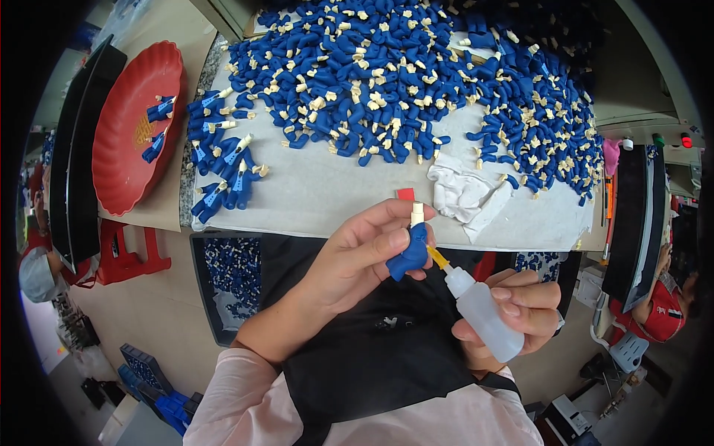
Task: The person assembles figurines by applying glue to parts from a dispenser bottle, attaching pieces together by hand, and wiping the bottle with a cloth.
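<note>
Cluttered table [335, 195] behind hands [357, 249] [529, 306] holding blue figure [407, 257], bottle [487, 320]

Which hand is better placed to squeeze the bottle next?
Probably the right hand: it grips the white bottle, its yellow nozzle close beside the blue piece, which the left hand holds.

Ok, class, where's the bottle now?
In the head view, the bottle is right of centre in the right hand, its yellow tip beside the blue piece in the left hand.
</note>
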